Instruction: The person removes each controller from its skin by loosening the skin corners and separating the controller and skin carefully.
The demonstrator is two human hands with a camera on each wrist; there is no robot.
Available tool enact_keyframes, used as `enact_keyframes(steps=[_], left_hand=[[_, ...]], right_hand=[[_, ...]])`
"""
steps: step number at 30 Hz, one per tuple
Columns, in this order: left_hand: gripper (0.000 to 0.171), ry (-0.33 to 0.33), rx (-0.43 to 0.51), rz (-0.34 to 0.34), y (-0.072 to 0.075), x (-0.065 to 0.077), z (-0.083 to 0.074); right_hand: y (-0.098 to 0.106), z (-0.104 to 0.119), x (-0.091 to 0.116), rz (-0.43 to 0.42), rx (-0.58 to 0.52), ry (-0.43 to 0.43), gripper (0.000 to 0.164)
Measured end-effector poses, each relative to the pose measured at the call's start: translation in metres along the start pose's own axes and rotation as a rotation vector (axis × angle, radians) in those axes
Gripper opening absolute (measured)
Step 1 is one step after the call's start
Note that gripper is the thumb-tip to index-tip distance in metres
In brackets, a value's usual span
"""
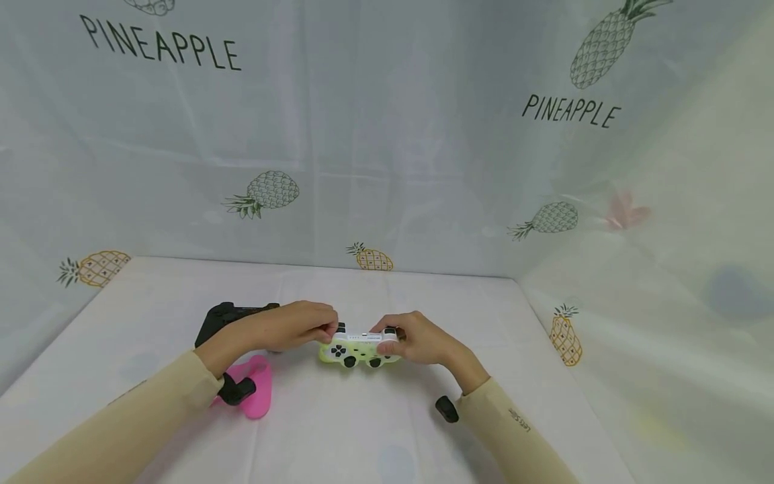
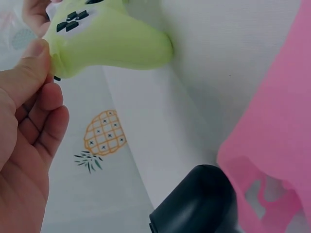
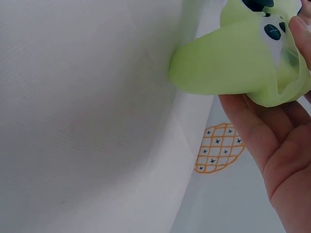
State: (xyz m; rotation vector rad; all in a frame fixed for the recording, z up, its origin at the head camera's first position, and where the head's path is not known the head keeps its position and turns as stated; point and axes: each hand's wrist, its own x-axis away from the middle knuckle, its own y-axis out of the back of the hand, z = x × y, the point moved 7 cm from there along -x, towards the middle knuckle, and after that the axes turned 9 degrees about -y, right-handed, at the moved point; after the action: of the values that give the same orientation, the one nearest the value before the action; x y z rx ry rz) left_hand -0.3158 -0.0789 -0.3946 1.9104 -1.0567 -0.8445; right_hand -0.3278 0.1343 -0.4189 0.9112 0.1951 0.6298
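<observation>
A white game controller (image 1: 367,337) with black buttons and sticks stands at the middle of the table, its lower part wrapped in a light green silicone cover (image 2: 116,41). My left hand (image 1: 305,324) pinches the cover's edge at the controller's left shoulder between thumb and curled fingers. On the other side my right hand (image 1: 417,339) grips the controller's right end, thumb on the front face and fingers behind. There the cover (image 3: 218,68) fits over the grip, but its edge gapes loosely beside the buttons.
Behind my left forearm lies a black game controller (image 1: 216,321). A pink silicone cover (image 1: 261,393) rests on the white tablecloth (image 1: 338,430) beneath my left wrist, nearer to me. A pineapple-printed curtain (image 1: 387,134) hangs behind the table and along its sides.
</observation>
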Motion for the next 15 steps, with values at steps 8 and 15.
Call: enact_keyframes(steps=[8, 15], left_hand=[[0.016, 0.001, 0.041, -0.040, -0.0011, 0.0055, 0.0011], [0.014, 0.011, 0.054, -0.104, -0.0042, 0.0061, 0.0061]], right_hand=[[-0.0019, -0.0012, -0.0003, 0.003, -0.018, -0.032, 0.028], [-0.0015, -0.0026, 0.0003, -0.015, -0.024, -0.030, 0.028]])
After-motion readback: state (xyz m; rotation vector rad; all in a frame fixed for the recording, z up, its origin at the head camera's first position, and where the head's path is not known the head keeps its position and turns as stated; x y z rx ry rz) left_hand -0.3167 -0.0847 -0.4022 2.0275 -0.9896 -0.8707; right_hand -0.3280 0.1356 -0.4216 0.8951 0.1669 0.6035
